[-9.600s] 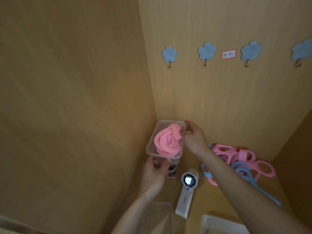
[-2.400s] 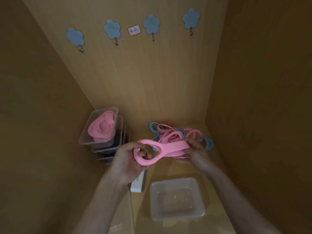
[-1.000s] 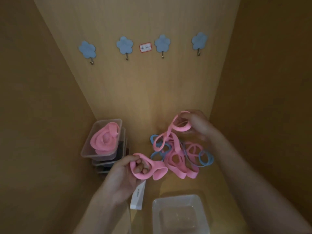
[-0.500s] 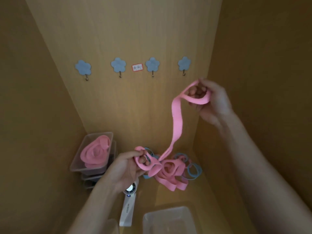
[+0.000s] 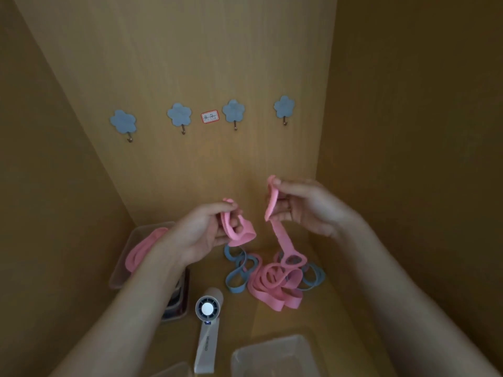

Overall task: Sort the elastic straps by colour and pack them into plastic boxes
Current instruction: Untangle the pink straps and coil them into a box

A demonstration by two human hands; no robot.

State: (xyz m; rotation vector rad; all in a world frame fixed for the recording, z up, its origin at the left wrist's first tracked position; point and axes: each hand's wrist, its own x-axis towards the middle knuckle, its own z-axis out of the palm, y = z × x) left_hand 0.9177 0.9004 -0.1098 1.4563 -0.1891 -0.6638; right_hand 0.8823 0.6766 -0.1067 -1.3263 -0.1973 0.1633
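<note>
The left forearm covers the near half of the filled plastic box (image 5: 117, 270) in the left corner, so only part of the pink straps (image 5: 141, 251) coiled inside it shows. The darker boxes (image 5: 180, 303) stacked beneath it are too dim to make out. The empty plastic box (image 5: 272, 344) at the near edge is cut off by the bottom of the view, as is a pale translucent corner (image 5: 174, 370) to its left that cannot be identified. The writing on the small red-bordered label (image 5: 210, 116) among the blue flower hooks (image 5: 178, 114) on the back wall is illegible. Both hands are raised above the shelf floor, palms turned toward each other. The left hand (image 5: 201, 232) has thumb and fingers curled round a bundled pink loop (image 5: 238, 229), enclosing it. The right hand (image 5: 304, 208), a little higher, pinches the top of a pink strap (image 5: 281, 240) between thumb and curled fingers. The strap hangs down from that hand, and its lower end reaches the loose pile (image 5: 275, 284) of pink and blue straps on the floor near the back wall. Whether the two hands hold one strap or two cannot be told. A white handheld fan (image 5: 208, 333) lies between the stacked boxes and the empty box, near the pile.
</note>
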